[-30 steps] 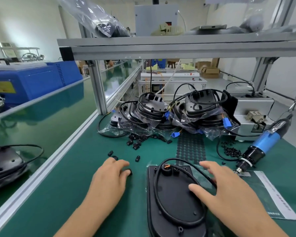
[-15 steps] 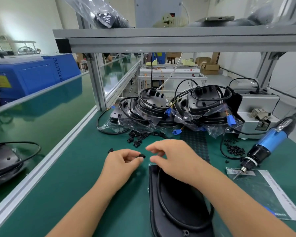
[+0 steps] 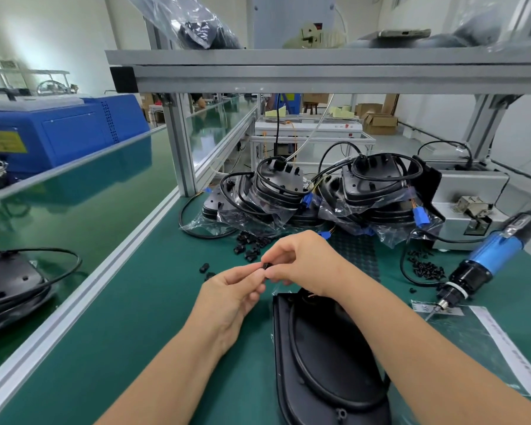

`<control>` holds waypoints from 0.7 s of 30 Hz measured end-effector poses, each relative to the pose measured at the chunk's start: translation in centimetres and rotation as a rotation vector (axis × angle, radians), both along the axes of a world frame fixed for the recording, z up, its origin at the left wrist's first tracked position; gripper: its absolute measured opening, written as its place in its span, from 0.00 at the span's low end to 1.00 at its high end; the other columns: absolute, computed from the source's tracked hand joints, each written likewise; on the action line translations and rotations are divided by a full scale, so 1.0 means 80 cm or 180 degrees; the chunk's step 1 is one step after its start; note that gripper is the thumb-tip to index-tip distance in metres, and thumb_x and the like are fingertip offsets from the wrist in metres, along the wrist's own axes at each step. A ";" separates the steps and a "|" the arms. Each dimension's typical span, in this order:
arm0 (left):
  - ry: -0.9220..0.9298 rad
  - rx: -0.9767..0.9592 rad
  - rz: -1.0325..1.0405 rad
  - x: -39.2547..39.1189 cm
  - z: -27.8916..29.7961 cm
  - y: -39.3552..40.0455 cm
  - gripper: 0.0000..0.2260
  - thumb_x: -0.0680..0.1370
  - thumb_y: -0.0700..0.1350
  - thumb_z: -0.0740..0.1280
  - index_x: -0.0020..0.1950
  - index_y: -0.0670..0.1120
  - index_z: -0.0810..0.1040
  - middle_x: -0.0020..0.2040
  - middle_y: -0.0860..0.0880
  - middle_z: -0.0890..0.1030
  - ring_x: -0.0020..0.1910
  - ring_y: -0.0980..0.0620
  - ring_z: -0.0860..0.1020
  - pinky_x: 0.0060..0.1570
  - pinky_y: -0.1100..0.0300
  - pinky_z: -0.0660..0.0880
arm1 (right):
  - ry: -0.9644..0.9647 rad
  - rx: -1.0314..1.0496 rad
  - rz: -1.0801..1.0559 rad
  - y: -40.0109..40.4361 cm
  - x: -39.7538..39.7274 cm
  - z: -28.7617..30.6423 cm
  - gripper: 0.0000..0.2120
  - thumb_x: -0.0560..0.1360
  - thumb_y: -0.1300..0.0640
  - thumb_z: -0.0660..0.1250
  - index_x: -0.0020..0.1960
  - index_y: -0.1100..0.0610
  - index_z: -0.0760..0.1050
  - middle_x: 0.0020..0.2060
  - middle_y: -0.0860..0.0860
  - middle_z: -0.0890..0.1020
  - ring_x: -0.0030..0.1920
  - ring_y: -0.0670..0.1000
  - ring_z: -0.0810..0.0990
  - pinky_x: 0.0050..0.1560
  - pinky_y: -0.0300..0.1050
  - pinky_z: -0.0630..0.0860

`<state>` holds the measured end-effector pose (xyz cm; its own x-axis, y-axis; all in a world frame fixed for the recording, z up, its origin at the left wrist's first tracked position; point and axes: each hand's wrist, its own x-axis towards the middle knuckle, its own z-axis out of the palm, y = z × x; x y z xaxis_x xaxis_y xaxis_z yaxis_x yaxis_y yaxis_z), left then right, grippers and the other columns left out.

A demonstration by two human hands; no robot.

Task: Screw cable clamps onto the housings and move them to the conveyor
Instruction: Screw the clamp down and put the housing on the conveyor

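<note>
A small black cable clamp (image 3: 267, 266) is pinched between the fingertips of my left hand (image 3: 230, 291) and my right hand (image 3: 304, 260), just above the green mat. Below my right forearm lies a black oval housing (image 3: 322, 363) with its cable looped on top. Loose black clamps (image 3: 249, 245) are scattered on the mat behind my hands, and two more (image 3: 205, 269) lie to the left. On the conveyor (image 3: 83, 216) at the far left sits another housing (image 3: 10, 280) with a cable.
A blue electric screwdriver (image 3: 485, 262) rests at the right, tip on a paper sheet (image 3: 503, 342). Black screws (image 3: 426, 268) lie beside it. Bagged housings (image 3: 319, 194) are piled at the back, a grey box (image 3: 469, 207) behind right. An aluminium rail (image 3: 83, 299) borders the conveyor.
My left hand picked a clamp off the mat and raised it. My right hand left the housing and came over to pinch the same clamp.
</note>
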<state>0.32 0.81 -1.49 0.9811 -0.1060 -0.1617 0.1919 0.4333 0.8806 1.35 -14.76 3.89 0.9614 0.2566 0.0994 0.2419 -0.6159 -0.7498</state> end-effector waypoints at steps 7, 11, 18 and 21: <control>-0.0253 0.0717 0.0149 0.003 -0.004 0.015 0.06 0.73 0.33 0.71 0.48 0.41 0.83 0.38 0.45 0.85 0.34 0.54 0.82 0.33 0.67 0.76 | 0.0403 0.0255 -0.0029 -0.006 0.004 -0.006 0.07 0.73 0.65 0.70 0.50 0.58 0.80 0.40 0.57 0.85 0.41 0.57 0.85 0.46 0.47 0.82; -0.0837 0.1757 0.0247 -0.003 0.002 0.009 0.08 0.71 0.35 0.74 0.48 0.45 0.84 0.37 0.47 0.86 0.36 0.54 0.83 0.38 0.66 0.77 | 0.0365 0.0193 0.0054 -0.004 0.005 -0.009 0.07 0.73 0.66 0.70 0.48 0.57 0.80 0.39 0.58 0.85 0.44 0.60 0.84 0.47 0.50 0.82; -0.0919 0.1940 0.0443 -0.003 0.005 0.011 0.06 0.74 0.33 0.70 0.45 0.42 0.83 0.34 0.46 0.85 0.30 0.55 0.82 0.33 0.69 0.77 | 0.0329 0.0164 -0.0002 -0.019 0.011 -0.010 0.07 0.72 0.66 0.70 0.48 0.57 0.79 0.35 0.52 0.84 0.35 0.50 0.82 0.40 0.40 0.81; -0.0827 0.1952 0.0341 -0.002 0.003 0.017 0.06 0.75 0.31 0.68 0.47 0.40 0.82 0.34 0.45 0.84 0.31 0.54 0.82 0.32 0.67 0.77 | 0.0410 0.0153 0.0019 -0.018 0.012 -0.012 0.09 0.75 0.65 0.68 0.54 0.59 0.79 0.38 0.54 0.84 0.38 0.49 0.83 0.41 0.38 0.81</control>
<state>0.15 2.15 -1.22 0.9962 0.0299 0.0813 -0.0757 -0.1551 0.9850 2.32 -16.20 2.91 0.9654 0.2604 -0.0123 0.1454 -0.5773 -0.8035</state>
